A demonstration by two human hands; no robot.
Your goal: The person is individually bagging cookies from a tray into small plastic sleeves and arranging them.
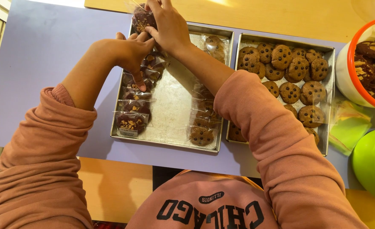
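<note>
Right now one bagged dark cookie (142, 19) sits pinched between the right hand (167, 26) and left hand (132, 53), over the far left corner of the steel tray (172, 106). Two trays show; its wrapped cookies overlap, uncountable.

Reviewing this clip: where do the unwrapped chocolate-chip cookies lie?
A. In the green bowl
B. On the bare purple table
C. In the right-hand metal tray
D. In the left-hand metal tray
C: the loose chocolate-chip cookies fill the right-hand metal tray, while the left-hand metal tray holds only cookies wrapped in clear bags.
</note>
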